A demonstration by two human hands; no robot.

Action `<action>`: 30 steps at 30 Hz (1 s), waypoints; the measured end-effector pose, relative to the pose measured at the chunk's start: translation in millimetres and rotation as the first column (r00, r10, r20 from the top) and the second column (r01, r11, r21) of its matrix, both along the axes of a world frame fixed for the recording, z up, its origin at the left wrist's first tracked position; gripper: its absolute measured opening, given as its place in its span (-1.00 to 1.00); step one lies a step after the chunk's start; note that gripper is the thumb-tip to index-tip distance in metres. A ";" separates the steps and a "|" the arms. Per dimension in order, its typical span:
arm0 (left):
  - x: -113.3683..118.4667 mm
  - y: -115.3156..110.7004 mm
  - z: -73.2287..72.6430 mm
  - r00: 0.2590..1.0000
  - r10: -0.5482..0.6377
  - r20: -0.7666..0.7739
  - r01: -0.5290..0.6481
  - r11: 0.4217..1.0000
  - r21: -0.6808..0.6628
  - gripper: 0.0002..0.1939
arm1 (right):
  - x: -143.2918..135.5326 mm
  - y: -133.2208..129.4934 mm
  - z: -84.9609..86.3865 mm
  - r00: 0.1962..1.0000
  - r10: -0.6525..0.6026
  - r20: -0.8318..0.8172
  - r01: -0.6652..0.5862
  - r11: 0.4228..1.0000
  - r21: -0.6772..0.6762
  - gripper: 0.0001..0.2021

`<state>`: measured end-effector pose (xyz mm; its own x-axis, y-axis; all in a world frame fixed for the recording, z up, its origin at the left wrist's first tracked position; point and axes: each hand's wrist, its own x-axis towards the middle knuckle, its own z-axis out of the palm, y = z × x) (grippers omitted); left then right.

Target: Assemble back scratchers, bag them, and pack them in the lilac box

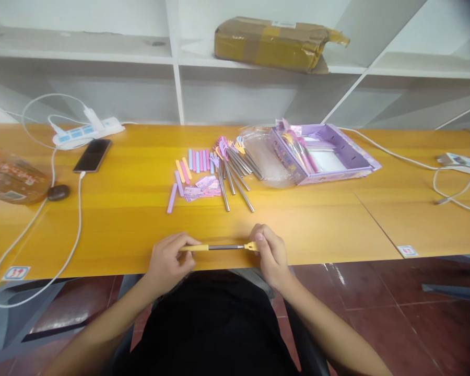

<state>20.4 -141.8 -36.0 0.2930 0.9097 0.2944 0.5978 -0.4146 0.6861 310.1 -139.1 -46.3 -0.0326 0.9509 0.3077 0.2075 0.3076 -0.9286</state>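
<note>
Level above the table's front edge is a back scratcher [226, 247] with a thin metal rod, a yellow sleeve at its left end and a yellow claw-like head at its right. My left hand [171, 262] pinches the yellow sleeve [198, 248]. The yellow head is gripped by my right hand [272, 256], whose fingers partly hide it. Beyond my hands lie several metal rods [235, 175] with pink, purple, yellow and blue heads, in a loose heap. Left of them are several coloured sleeves [199, 161] and a pile of small printed cards [206, 187].
A purple box [337, 175] with packed pieces stands back right beside clear plastic wrap [264, 156]. On the left are a phone [93, 155], a power strip [88, 133], white cables and an orange-labelled container [13, 175]. A taped parcel [274, 44] sits on the shelf.
</note>
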 end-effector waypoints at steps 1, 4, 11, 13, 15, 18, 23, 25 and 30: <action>-0.4 0.0 -0.1 1.000 0.004 0.003 -0.004 1.000 -0.003 -0.68 | -2.6 -0.4 -0.4 1.000 0.005 -0.007 -0.005 1.000 -0.004 -0.59; -1.2 -0.4 -1.3 1.000 0.006 0.009 -0.006 1.000 0.009 -0.68 | -8.7 -0.8 -3.0 1.000 0.012 -0.024 -0.012 1.000 -0.028 -0.59; -1.7 -2.3 -4.8 1.000 0.008 0.021 -0.009 0.999 0.045 -0.67 | -14.0 0.4 -8.2 0.999 0.037 -0.032 -0.039 0.998 -0.054 -0.59; -1.7 -2.7 -5.7 1.000 0.003 0.023 -0.005 0.999 0.053 -0.68 | -14.9 0.4 -7.8 0.998 0.044 -0.035 -0.046 0.998 -0.054 -0.59; -1.1 -3.2 -6.4 0.999 -0.014 0.032 0.011 0.997 0.080 -0.69 | -15.0 2.3 -6.6 0.998 0.059 -0.033 -0.061 0.997 -0.045 -0.58; 0.1 -3.7 -6.2 0.998 -0.037 0.059 0.029 0.990 0.137 -0.72 | -11.8 9.9 -3.7 0.995 0.096 0.004 -0.096 0.994 -0.052 -0.58; -8.3 -0.9 -1.0 1.000 0.012 0.008 -0.013 0.999 0.046 -0.92 | 3.7 18.8 3.3 0.954 0.194 0.227 -0.193 0.981 -0.029 -0.76; -16.2 0.6 2.4 0.998 0.040 -0.046 -0.041 0.999 -0.028 -0.83 | 10.4 15.8 3.6 0.874 0.241 0.422 -0.296 0.953 0.070 -0.71; -24.0 -3.2 17.7 0.949 -0.059 -0.310 0.044 0.998 -0.053 -0.80 | 15.2 4.5 -1.8 0.638 0.103 0.763 -0.486 0.823 0.295 -0.85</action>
